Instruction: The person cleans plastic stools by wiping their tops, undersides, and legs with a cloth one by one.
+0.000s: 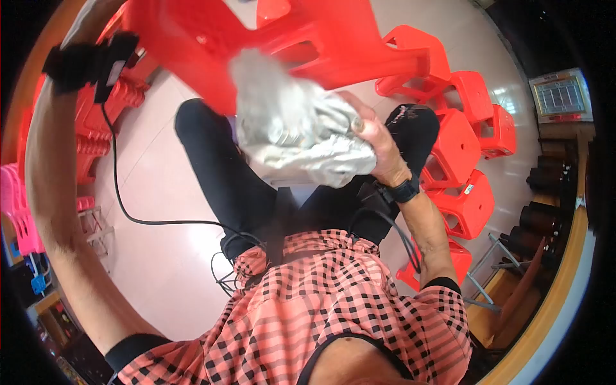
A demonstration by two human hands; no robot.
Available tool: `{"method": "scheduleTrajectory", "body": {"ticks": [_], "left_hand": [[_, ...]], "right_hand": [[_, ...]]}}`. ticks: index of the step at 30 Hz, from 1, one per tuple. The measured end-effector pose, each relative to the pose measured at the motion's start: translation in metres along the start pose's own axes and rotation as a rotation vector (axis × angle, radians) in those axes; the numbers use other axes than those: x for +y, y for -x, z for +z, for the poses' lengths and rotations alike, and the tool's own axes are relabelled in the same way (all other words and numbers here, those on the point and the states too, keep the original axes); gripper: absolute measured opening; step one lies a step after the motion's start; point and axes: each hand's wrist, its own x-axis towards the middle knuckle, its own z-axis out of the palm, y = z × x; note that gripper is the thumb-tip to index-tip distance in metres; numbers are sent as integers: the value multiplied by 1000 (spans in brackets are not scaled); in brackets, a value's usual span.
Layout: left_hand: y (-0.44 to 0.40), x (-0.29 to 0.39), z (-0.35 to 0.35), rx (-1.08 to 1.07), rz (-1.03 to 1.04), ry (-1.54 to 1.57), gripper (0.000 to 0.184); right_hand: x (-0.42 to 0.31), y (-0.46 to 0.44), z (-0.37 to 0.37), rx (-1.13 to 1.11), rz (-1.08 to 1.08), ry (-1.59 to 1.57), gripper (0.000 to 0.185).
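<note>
My right hand (378, 138) is closed round a crumpled greyish-white cloth (301, 128), its thumb on top. The cloth is blurred along its far edge and overlaps a red plastic stool (192, 45) held up in front of my knees. Whether the cloth presses on the stool or sits just in front of it, I cannot tell. My left arm reaches up along the left side, and my left hand (93, 18) is at the top edge beside the stool. Its fingers are out of sight, so its grip does not show.
Several red stools (455, 147) stand on the pale tiled floor (160, 173) to the right. Stacked red stools (96, 122) and pink chairs (22, 205) are on the left. A black cable (167, 222) runs from my left wrist to my waist. A framed panel (561, 96) is at far right.
</note>
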Motion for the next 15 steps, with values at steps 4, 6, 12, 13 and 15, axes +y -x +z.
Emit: {"method": "scheduleTrajectory", "body": {"ticks": [4, 6, 12, 13, 15], "left_hand": [[20, -40, -9, 96, 56, -90, 66], [29, -76, 1, 113, 77, -25, 72], [64, -78, 32, 272, -42, 166, 75], [64, -78, 35, 269, -53, 167, 75], [63, -75, 42, 238, -73, 171, 76]], "right_hand": [[-17, 19, 26, 17, 58, 221, 60], [-21, 28, 28, -56, 13, 314, 55], [-61, 75, 50, -198, -189, 374, 54], [-66, 83, 48, -208, -219, 324, 53], [-82, 91, 48, -121, -245, 229, 51]]}}
